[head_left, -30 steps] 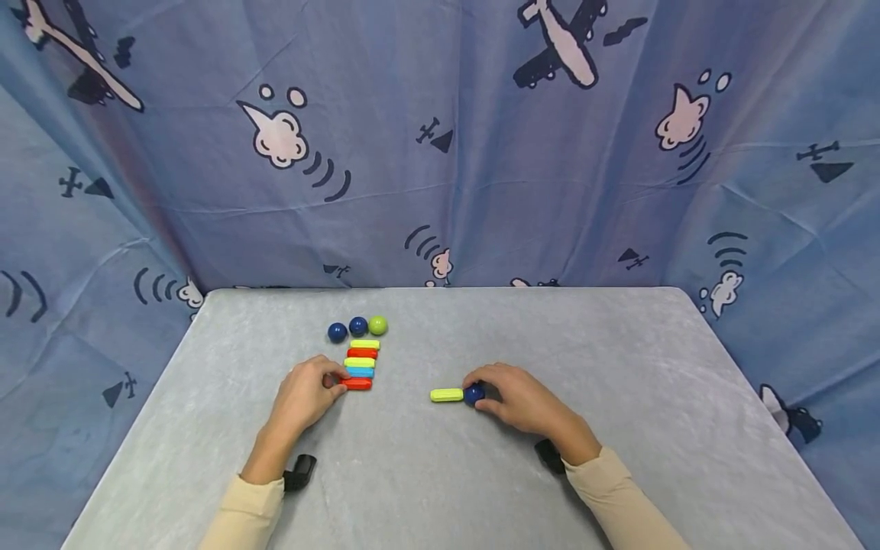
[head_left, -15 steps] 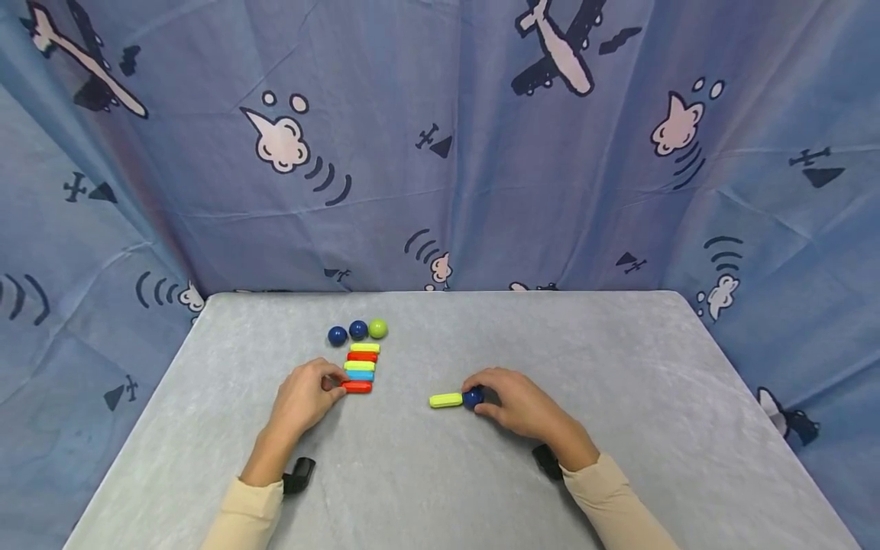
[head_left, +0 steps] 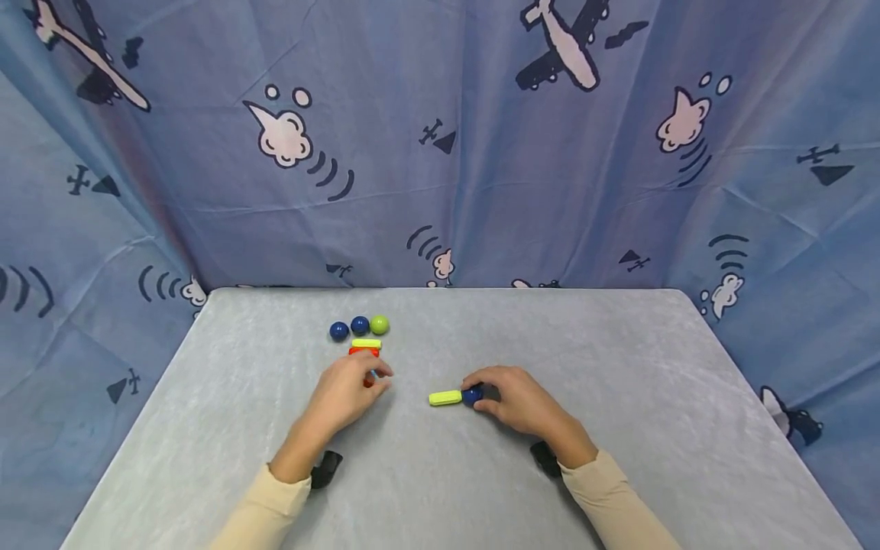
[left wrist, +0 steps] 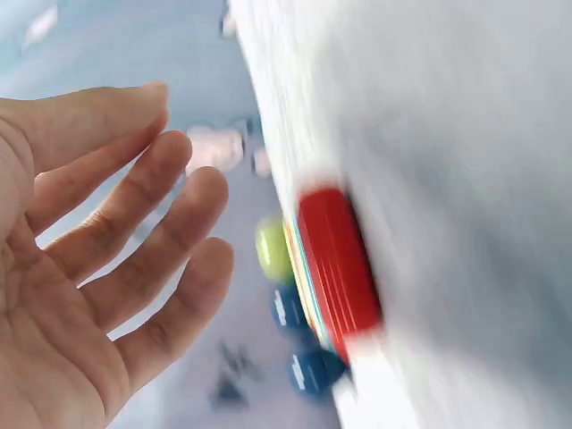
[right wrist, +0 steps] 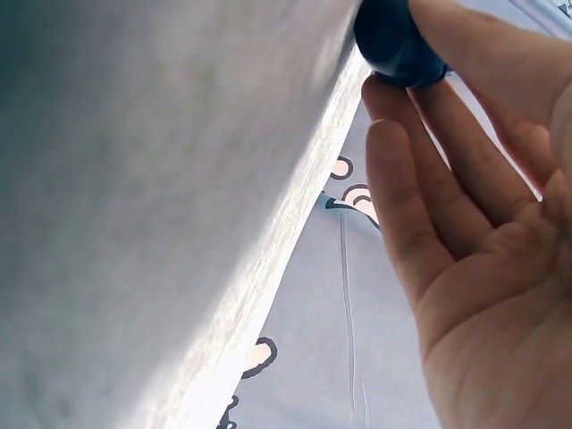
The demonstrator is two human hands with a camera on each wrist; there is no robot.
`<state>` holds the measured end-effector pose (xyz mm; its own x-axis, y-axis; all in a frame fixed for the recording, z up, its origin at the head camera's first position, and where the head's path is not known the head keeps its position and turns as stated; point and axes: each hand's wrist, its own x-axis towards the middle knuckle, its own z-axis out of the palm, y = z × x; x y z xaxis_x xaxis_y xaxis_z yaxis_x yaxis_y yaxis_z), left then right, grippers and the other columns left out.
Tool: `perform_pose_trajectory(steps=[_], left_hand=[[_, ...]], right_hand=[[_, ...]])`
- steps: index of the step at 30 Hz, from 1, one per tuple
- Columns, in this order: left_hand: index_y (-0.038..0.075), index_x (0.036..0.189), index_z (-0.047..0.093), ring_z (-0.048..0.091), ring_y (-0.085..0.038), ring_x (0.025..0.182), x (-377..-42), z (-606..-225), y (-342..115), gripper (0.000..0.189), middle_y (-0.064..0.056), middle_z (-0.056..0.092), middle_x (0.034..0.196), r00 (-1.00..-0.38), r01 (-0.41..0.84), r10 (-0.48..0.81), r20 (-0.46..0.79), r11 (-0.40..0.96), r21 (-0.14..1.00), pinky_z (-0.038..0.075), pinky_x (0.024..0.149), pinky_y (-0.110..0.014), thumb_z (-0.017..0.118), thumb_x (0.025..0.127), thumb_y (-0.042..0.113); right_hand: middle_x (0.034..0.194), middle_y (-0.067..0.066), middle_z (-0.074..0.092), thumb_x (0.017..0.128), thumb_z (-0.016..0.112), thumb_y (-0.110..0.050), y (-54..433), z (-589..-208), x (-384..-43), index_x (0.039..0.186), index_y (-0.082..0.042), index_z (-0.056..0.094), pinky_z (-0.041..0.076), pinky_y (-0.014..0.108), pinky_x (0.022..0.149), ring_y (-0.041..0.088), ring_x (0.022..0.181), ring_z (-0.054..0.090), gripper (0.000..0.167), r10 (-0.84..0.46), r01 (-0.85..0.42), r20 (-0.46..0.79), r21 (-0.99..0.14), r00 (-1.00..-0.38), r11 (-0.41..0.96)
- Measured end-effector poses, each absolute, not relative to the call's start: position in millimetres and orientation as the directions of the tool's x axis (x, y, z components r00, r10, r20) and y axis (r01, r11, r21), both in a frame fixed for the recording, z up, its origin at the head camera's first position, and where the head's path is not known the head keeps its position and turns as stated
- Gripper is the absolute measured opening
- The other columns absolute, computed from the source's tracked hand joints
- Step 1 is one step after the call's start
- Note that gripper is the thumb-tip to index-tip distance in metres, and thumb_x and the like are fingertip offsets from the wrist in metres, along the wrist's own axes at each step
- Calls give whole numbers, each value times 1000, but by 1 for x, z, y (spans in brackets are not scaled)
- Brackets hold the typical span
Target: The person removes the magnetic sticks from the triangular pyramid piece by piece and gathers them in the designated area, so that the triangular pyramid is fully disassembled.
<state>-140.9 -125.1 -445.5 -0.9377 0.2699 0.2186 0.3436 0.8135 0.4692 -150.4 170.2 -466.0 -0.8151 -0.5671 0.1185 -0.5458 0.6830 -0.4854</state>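
In the head view my right hand (head_left: 519, 399) pinches a dark blue ball (head_left: 471, 395) between thumb and fingers. A yellow-green stick (head_left: 445, 398) lies end-on against that ball, pointing left. The right wrist view shows the ball (right wrist: 398, 45) under the thumb, its stick out of sight. My left hand (head_left: 345, 393) hovers over a row of coloured sticks, its loosely bent fingers holding nothing, and hides most of them. Beyond it show a yellow stick (head_left: 367, 344) and part of a red one (head_left: 364, 351). The nearest red stick (left wrist: 340, 268) appears large in the left wrist view.
Behind the row sit two blue balls, one at the left (head_left: 339, 331) and one in the middle (head_left: 360, 325), with a lime green ball (head_left: 380, 325) at the right. A blue patterned curtain (head_left: 440, 153) hangs beyond the grey table's (head_left: 584, 336) back edge.
My left hand has let go of the nearest red stick and moved right over the row, covering several sticks. The right hand keeps its pinch on the ball, almost still.
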Motion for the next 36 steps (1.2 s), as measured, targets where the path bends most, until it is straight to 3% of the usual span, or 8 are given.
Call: perform_pose_trajectory(steps=[6,12,19,26,36], left_hand=[[16,96,77,63,-11,76,-148,-448,-78,11,3,70,87,-852,519,492,177,753,404,47,63,-22,79,84,17],[16,101,77,64,-13,82,-154,-461,-62,16,1,70,93,-785,609,594,176,687,397,52,71,-27,78,85,17],[16,104,77,61,-10,78,-152,-477,-62,16,3,69,92,-793,598,574,204,671,439,50,69,-24,76,88,19],[17,103,77,61,-10,77,-151,-480,-62,16,4,69,90,-804,586,548,230,667,460,50,68,-24,77,87,19],[17,103,77,60,-9,77,-151,-481,-59,16,4,68,89,-805,583,548,227,658,477,49,68,-23,78,87,19]], right_hand=[[113,-4,74,82,81,-13,170,-467,-151,113,-19,74,54,40,93,17,109,69,32,-561,-541,121,-489,-819,685],[113,-3,74,82,81,-12,171,-467,-151,114,-18,73,55,39,91,17,107,69,33,-562,-545,134,-503,-816,671],[114,-3,73,81,82,-13,168,-467,-150,113,-17,72,54,39,93,18,108,68,34,-586,-581,166,-495,-793,646],[115,-4,70,82,82,-23,165,-467,-150,118,-19,70,52,41,94,16,109,65,38,-549,-552,159,-472,-821,687],[106,-4,68,82,82,-26,166,-466,-148,116,-18,72,52,31,81,11,91,62,36,-536,-528,123,-451,-835,720]])
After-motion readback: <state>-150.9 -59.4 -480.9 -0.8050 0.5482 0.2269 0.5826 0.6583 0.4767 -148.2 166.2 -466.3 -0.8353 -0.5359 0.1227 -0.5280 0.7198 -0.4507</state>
